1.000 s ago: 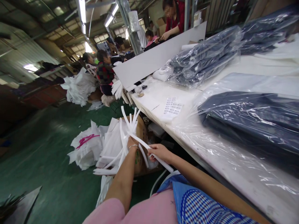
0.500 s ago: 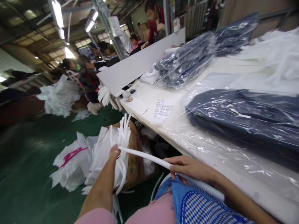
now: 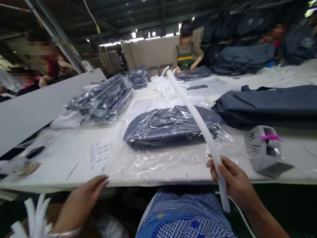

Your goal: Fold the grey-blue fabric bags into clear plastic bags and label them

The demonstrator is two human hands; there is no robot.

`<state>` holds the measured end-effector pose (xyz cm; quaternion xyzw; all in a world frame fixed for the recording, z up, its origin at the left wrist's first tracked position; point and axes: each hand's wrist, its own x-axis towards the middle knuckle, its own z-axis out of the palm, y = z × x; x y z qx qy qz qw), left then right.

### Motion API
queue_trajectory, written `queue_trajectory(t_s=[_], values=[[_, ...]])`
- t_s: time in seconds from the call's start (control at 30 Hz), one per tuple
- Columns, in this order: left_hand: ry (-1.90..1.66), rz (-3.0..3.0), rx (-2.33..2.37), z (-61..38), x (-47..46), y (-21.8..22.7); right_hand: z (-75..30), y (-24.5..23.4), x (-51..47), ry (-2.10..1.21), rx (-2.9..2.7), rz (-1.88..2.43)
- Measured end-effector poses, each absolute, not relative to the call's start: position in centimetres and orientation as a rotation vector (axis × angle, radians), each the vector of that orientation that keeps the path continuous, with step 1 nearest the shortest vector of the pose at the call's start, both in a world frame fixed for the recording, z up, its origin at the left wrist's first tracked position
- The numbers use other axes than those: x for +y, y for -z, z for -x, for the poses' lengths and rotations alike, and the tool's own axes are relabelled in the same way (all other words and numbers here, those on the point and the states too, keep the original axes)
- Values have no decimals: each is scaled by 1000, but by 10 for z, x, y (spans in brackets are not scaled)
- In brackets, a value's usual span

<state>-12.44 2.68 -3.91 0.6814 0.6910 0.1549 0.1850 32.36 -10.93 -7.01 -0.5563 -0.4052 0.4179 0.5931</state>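
Note:
My right hand is wrapped round the lower part of a long white foam rod, which slants up and to the left over the table. Behind the rod lies a dark blue fabric bag inside a clear plastic bag. At the table's front edge is my left hand, its thumb and fingertips closed together beside the plastic's left corner. Whether they pinch the plastic, I cannot make out. A sheet of printed labels lies just beyond the left fingertips.
Wrapped dark bags lie at the back left, and an unwrapped dark bag at the right. A grey tape dispenser stands near the front edge. White rods stick up at lower left. A co-worker stands across the table.
The view has swung right to face the table. My left hand has left the foam rod and come to the table's edge. My right hand now holds the rod raised over the table.

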Motion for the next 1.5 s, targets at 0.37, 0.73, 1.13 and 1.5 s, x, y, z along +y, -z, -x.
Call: queue_trajectory(t_s=[0.37, 0.73, 1.13, 1.5], values=[[-440, -2000, 874, -150, 93, 133, -382, 57, -226, -467, -973, 1935], [-96, -2126, 732, -135, 125, 93, -434, 95, -300, -1039, -1134, 2081], [-165, -2383, 727, -141, 143, 50, -427, 71, -250, -1029, -1280, 1973], [-255, -2479, 789, -133, 123, 124, -446, 107, -297, -1114, -1216, 2097]])
